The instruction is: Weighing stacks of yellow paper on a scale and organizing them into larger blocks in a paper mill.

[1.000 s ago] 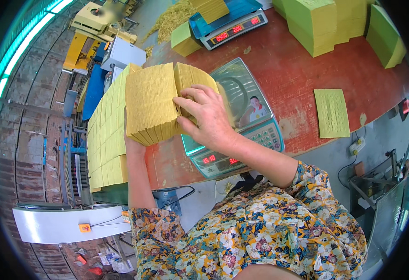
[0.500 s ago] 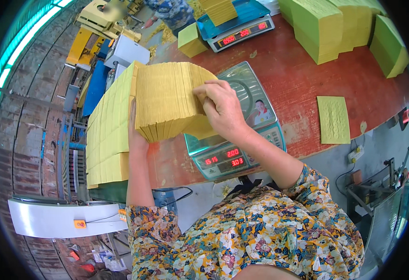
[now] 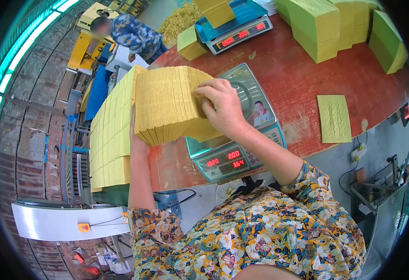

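Note:
A thick stack of yellow paper sheets [image 3: 167, 100] rests partly over a digital scale [image 3: 263, 133], its sheets fanned along the upper face. My left hand [image 3: 138, 140] holds the stack's left end, pressed flat between it and the neighbouring bundles; most of its fingers are hidden. My right hand [image 3: 220, 105] grips the right end, thumb and fingers bent together on the sheets' edges. Red digits glow on the scale's front display, and its metal pan is partly covered by the stack and my right hand.
Yellow paper bundles [image 3: 111, 140] line the table's left. A second scale [image 3: 241, 37] carries another stack at the back, with more bundles [image 3: 314, 32] to the right. One embossed sheet [image 3: 334, 119] lies on the red table [image 3: 293, 88]. Another person [image 3: 136, 32] is by machinery, upper left.
My hands keep their hold, and the stack has barely shifted. The scale's red digits have changed. At the upper left, the other person has moved left and nearer.

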`<state>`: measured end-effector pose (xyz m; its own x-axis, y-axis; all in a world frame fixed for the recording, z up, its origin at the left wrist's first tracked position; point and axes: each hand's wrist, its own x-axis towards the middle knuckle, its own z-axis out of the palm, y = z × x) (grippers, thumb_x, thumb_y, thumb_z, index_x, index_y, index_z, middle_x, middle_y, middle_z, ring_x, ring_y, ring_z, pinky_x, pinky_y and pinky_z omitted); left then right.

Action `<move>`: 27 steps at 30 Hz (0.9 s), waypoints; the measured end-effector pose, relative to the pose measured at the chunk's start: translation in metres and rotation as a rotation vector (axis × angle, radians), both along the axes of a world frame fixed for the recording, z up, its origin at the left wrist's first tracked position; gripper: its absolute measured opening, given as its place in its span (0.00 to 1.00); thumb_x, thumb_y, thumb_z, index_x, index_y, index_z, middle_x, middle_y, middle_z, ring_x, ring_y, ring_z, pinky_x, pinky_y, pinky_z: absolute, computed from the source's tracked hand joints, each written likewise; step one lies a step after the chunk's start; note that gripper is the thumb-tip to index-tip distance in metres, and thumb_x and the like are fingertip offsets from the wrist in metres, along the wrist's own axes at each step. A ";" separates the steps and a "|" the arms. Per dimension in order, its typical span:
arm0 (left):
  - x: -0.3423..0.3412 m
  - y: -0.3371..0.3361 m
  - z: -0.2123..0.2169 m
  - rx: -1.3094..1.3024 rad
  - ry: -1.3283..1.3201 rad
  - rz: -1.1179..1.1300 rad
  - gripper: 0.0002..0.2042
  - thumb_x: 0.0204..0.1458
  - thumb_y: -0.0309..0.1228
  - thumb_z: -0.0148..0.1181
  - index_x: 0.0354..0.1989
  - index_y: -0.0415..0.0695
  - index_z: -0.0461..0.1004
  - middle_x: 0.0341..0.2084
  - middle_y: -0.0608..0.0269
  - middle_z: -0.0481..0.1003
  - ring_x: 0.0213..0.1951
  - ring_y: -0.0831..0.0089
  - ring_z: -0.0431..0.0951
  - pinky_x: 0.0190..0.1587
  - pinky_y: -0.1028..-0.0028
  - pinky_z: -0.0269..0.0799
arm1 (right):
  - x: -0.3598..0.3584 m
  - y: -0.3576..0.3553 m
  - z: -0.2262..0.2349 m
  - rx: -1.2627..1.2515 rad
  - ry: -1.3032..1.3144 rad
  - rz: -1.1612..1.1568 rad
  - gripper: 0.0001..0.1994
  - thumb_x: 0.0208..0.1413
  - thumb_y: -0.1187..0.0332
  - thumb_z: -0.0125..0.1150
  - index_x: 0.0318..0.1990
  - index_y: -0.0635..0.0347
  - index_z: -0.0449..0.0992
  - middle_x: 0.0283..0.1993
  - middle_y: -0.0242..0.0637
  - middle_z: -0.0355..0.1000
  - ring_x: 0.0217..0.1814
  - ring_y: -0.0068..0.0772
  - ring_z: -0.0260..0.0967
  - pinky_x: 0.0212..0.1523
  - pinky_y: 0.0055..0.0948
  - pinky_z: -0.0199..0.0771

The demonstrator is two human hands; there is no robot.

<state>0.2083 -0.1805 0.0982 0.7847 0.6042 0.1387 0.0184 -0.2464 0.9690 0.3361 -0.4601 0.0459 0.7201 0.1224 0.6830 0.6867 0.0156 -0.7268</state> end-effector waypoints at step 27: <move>-0.002 -0.071 0.016 -0.245 -0.098 0.062 0.24 0.68 0.44 0.42 0.68 0.46 0.59 0.60 0.60 0.68 0.57 0.69 0.74 0.55 0.68 0.74 | -0.012 0.015 0.030 -0.087 -0.203 0.029 0.11 0.44 0.77 0.63 0.38 0.56 0.82 0.48 0.37 0.74 0.55 0.44 0.67 0.53 0.42 0.63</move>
<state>0.2059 -0.2511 0.1140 0.7353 0.6754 0.0563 -0.0712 -0.0057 0.9974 0.3239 -0.4449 0.0759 0.5644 0.2062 0.7993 0.8191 -0.0192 -0.5734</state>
